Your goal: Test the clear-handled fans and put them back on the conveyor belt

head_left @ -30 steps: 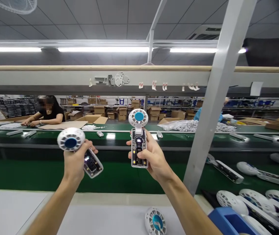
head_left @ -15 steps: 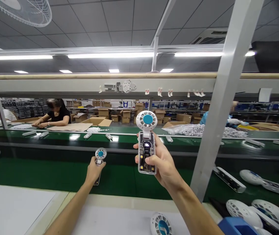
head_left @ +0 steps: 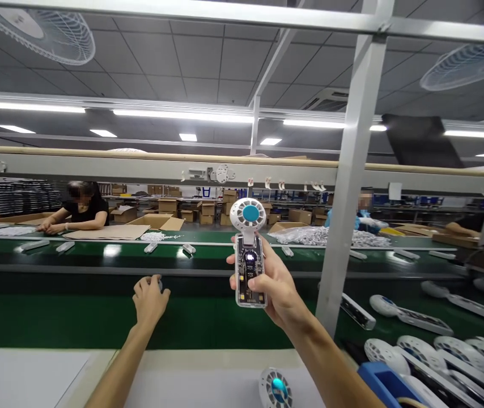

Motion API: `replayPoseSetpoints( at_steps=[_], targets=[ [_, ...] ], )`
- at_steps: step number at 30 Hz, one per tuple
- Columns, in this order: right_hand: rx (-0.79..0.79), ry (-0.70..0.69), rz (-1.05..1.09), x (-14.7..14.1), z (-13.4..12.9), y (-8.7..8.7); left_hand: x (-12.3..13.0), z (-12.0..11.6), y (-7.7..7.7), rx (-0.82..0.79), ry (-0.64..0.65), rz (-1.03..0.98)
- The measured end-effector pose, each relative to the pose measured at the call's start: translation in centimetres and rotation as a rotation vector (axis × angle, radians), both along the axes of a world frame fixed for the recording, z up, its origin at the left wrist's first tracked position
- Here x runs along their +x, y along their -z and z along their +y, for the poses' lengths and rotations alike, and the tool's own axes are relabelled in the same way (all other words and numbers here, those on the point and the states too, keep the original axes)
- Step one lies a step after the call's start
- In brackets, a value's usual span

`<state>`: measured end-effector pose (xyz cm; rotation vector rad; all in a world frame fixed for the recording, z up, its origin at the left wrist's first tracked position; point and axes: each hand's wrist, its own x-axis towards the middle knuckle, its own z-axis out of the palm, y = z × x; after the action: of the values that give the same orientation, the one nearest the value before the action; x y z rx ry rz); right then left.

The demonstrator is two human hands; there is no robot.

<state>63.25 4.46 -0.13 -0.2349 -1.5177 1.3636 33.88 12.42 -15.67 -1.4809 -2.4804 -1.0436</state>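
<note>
Upright in my right hand [head_left: 274, 277] is a small handheld fan [head_left: 250, 272] with a white round head, a teal centre and a clear body showing a circuit board. My thumb presses on its front, and a small display glows. My left hand [head_left: 151, 297] is over the green belt [head_left: 199, 317], back up and fingers curled forward. A bit of something greyish shows past its fingertips; what it holds, if anything, is hidden. Another fan head [head_left: 276, 388] with a shiny teal centre lies on the white work surface [head_left: 208, 377] near me.
Several fans [head_left: 423, 317] lie at the right by a blue container [head_left: 389, 385]. A metal post [head_left: 346, 170] rises right of my right hand. White parts [head_left: 189, 249] lie on the far belt. A person [head_left: 84, 207] works across at the left.
The view has turned right and tilted up. The fan near my left hand is now mostly out of sight, and that hand's fingers have spread. My right hand still holds its fan.
</note>
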Motion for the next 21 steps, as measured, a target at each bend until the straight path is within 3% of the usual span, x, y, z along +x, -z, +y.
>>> replayPoseSetpoints(
  at_steps=[6,10,15,21],
  targets=[
    [0.028,-0.029,-0.067,-1.6,-1.1,-4.0,0.4,-0.4,-1.8,0.042,0.038,-0.037],
    [-0.014,-0.012,-0.122,-1.2,-2.6,-5.3,0.6,-0.7,-2.3,0.061,0.069,-0.058],
    [-0.078,0.022,-0.216,0.4,-4.9,-5.7,0.9,-0.9,-2.9,0.068,0.107,-0.077],
    [-0.073,0.091,-0.257,1.9,-6.6,-4.7,1.2,-1.1,-3.4,0.047,0.152,-0.085]
  ],
)
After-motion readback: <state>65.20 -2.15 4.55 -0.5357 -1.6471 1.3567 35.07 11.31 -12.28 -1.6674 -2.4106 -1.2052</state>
